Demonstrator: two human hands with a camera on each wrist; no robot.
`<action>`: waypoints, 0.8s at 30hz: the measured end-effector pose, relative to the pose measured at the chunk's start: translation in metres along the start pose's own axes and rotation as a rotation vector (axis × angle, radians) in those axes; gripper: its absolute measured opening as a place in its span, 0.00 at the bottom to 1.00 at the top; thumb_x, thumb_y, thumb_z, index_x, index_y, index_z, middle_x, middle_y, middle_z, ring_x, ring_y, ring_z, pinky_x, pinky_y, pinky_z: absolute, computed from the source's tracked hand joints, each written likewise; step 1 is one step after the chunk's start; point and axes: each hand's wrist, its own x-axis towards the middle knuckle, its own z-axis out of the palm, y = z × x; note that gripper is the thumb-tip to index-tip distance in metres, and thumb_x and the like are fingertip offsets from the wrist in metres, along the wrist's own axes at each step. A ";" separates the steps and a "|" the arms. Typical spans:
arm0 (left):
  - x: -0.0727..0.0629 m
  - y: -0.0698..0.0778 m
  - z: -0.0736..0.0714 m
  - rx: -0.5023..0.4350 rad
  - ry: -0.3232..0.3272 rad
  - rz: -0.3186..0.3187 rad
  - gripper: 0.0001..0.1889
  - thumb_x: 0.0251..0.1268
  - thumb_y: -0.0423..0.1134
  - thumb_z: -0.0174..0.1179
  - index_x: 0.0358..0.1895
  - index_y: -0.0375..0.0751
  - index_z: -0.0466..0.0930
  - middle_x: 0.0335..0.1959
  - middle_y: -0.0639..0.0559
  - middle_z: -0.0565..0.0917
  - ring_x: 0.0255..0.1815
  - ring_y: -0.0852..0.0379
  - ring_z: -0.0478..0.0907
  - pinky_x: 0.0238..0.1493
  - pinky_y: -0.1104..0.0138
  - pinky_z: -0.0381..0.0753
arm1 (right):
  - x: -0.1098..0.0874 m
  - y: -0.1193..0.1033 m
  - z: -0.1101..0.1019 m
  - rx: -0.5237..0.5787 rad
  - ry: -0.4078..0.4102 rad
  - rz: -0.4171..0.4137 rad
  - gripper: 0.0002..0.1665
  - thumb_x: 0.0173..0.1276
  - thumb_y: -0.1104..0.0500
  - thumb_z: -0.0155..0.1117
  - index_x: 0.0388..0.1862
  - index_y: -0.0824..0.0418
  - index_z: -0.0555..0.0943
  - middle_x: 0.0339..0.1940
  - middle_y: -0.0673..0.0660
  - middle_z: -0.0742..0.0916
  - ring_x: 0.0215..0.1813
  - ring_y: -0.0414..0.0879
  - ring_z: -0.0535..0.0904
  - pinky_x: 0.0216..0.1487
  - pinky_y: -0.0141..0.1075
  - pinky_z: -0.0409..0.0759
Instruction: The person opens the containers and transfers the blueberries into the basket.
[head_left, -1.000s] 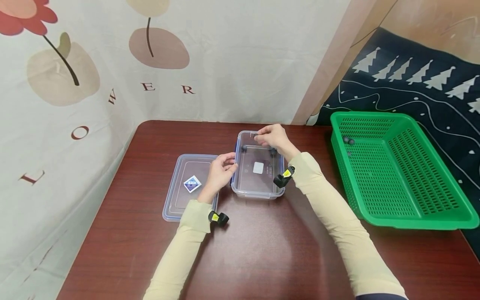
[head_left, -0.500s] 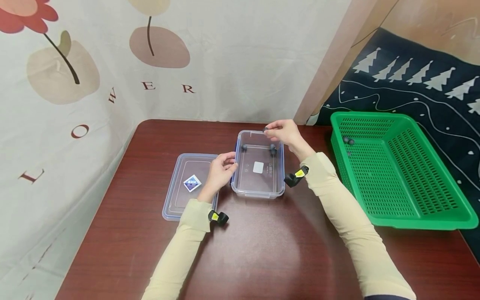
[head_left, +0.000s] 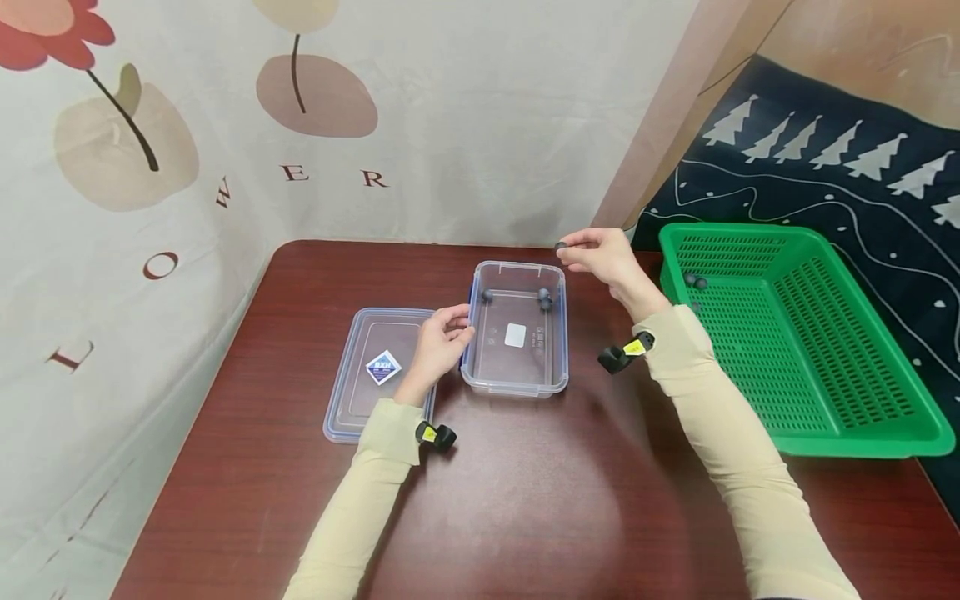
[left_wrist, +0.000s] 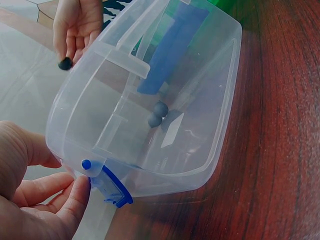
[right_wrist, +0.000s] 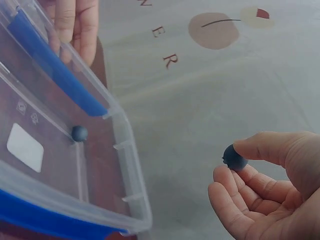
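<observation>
My right hand pinches a blueberry between thumb and fingertips, beyond the back right corner of a clear plastic food container. The container has blue side latches and stands uncovered on the table. Inside it, a blueberry sits at the back left and other blueberries touch each other at the right. My left hand holds the container's left side, thumb and fingers at its rim beside a blue latch. Behind that hand lies the container's lid, flat and partly covered by the wrist.
A large green plastic basket stands on the right, with several blueberries near its left wall. The dark red wooden table ends at a cloth-covered wall at the back.
My right hand has moved right from over the container's back edge to beyond its right corner, still pinching a blueberry. The left hand and container stay in place.
</observation>
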 end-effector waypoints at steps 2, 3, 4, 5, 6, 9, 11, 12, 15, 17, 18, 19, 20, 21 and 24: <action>0.000 0.000 0.000 -0.003 -0.001 -0.001 0.18 0.57 0.18 0.54 0.52 0.14 0.70 0.46 0.23 0.75 0.49 0.33 0.75 0.55 0.52 0.78 | -0.003 -0.001 -0.007 -0.007 0.016 -0.005 0.19 0.64 0.59 0.64 0.50 0.69 0.78 0.41 0.62 0.84 0.44 0.52 0.82 0.52 0.39 0.81; 0.000 0.001 0.000 -0.005 -0.002 -0.002 0.18 0.57 0.18 0.54 0.52 0.14 0.70 0.46 0.23 0.75 0.49 0.33 0.75 0.55 0.52 0.78 | -0.005 -0.001 -0.011 -0.003 0.024 -0.007 0.19 0.64 0.59 0.64 0.50 0.69 0.78 0.40 0.60 0.84 0.41 0.49 0.82 0.51 0.38 0.81; -0.001 0.001 0.000 -0.008 -0.004 -0.004 0.18 0.57 0.18 0.54 0.52 0.14 0.70 0.46 0.23 0.75 0.49 0.33 0.75 0.55 0.52 0.77 | -0.006 -0.001 -0.015 0.006 0.031 -0.012 0.18 0.64 0.60 0.64 0.50 0.70 0.78 0.38 0.59 0.84 0.39 0.47 0.83 0.50 0.37 0.82; -0.001 0.001 0.000 -0.008 -0.004 -0.004 0.18 0.57 0.18 0.54 0.52 0.14 0.70 0.46 0.23 0.75 0.49 0.33 0.75 0.55 0.52 0.77 | -0.008 -0.001 -0.019 0.015 0.037 -0.020 0.18 0.63 0.60 0.64 0.49 0.70 0.78 0.36 0.57 0.84 0.37 0.44 0.82 0.48 0.36 0.82; -0.001 0.001 0.000 -0.009 -0.005 -0.003 0.18 0.57 0.18 0.54 0.52 0.14 0.70 0.47 0.22 0.75 0.49 0.32 0.75 0.56 0.51 0.77 | -0.010 -0.001 -0.023 0.022 0.042 -0.026 0.18 0.63 0.61 0.64 0.49 0.71 0.78 0.34 0.54 0.84 0.35 0.41 0.82 0.47 0.34 0.83; 0.000 0.002 0.000 -0.002 -0.005 -0.002 0.18 0.57 0.18 0.54 0.52 0.14 0.70 0.47 0.23 0.75 0.49 0.32 0.74 0.56 0.51 0.77 | -0.014 0.000 -0.036 0.050 0.057 -0.051 0.19 0.63 0.62 0.64 0.49 0.73 0.77 0.29 0.48 0.84 0.31 0.35 0.81 0.44 0.32 0.83; 0.000 0.002 0.000 0.002 -0.004 -0.002 0.18 0.57 0.18 0.54 0.52 0.14 0.70 0.47 0.23 0.75 0.49 0.32 0.74 0.55 0.51 0.77 | -0.018 0.002 -0.045 0.066 0.067 -0.065 0.19 0.63 0.63 0.64 0.49 0.74 0.76 0.28 0.47 0.84 0.30 0.34 0.81 0.43 0.32 0.83; 0.000 0.002 0.000 0.004 -0.004 -0.003 0.18 0.57 0.18 0.54 0.52 0.14 0.70 0.47 0.23 0.75 0.50 0.32 0.74 0.56 0.52 0.77 | -0.020 0.003 -0.049 0.075 0.071 -0.070 0.19 0.62 0.63 0.65 0.48 0.74 0.76 0.28 0.46 0.84 0.29 0.34 0.81 0.44 0.32 0.83; 0.000 0.002 0.000 0.007 -0.004 -0.008 0.18 0.57 0.19 0.54 0.52 0.14 0.70 0.47 0.23 0.75 0.50 0.33 0.74 0.56 0.52 0.77 | -0.025 0.008 -0.060 0.113 0.084 -0.080 0.20 0.62 0.63 0.65 0.48 0.75 0.76 0.29 0.48 0.85 0.30 0.35 0.82 0.42 0.31 0.83; 0.000 0.002 0.000 0.010 -0.003 -0.007 0.18 0.58 0.19 0.54 0.52 0.14 0.70 0.47 0.23 0.75 0.50 0.33 0.75 0.56 0.52 0.77 | -0.029 0.011 -0.067 0.131 0.094 -0.079 0.21 0.61 0.62 0.66 0.49 0.75 0.76 0.29 0.48 0.85 0.31 0.35 0.82 0.40 0.28 0.83; 0.000 0.002 0.000 0.010 -0.003 -0.006 0.18 0.57 0.19 0.54 0.52 0.14 0.70 0.47 0.23 0.75 0.50 0.33 0.75 0.56 0.52 0.77 | -0.031 0.013 -0.071 0.134 0.099 -0.074 0.22 0.61 0.61 0.66 0.49 0.75 0.75 0.30 0.47 0.85 0.32 0.35 0.83 0.40 0.27 0.83; 0.000 0.002 0.000 0.009 -0.003 -0.006 0.18 0.57 0.19 0.54 0.52 0.14 0.70 0.47 0.23 0.75 0.50 0.33 0.75 0.56 0.52 0.77 | -0.033 0.014 -0.075 0.133 0.105 -0.070 0.22 0.62 0.61 0.66 0.50 0.75 0.75 0.29 0.46 0.85 0.32 0.35 0.83 0.39 0.26 0.83; 0.002 -0.005 0.001 0.005 0.000 -0.004 0.18 0.57 0.19 0.54 0.52 0.15 0.70 0.47 0.24 0.75 0.50 0.33 0.75 0.56 0.52 0.77 | -0.035 0.016 -0.079 0.135 0.109 -0.068 0.22 0.62 0.61 0.65 0.50 0.75 0.75 0.29 0.45 0.85 0.33 0.35 0.83 0.39 0.25 0.83; 0.005 -0.011 0.002 0.001 0.004 -0.001 0.18 0.57 0.19 0.55 0.52 0.16 0.71 0.47 0.24 0.75 0.50 0.34 0.75 0.56 0.53 0.78 | -0.037 0.017 -0.083 0.144 0.112 -0.067 0.22 0.62 0.62 0.65 0.51 0.74 0.75 0.29 0.44 0.85 0.33 0.35 0.83 0.39 0.25 0.83; 0.012 -0.030 0.004 -0.003 0.015 0.000 0.18 0.57 0.21 0.56 0.53 0.19 0.73 0.47 0.28 0.76 0.49 0.37 0.76 0.55 0.57 0.79 | -0.044 0.022 -0.094 0.203 0.122 -0.074 0.12 0.62 0.63 0.65 0.44 0.67 0.80 0.28 0.44 0.85 0.33 0.35 0.83 0.38 0.26 0.83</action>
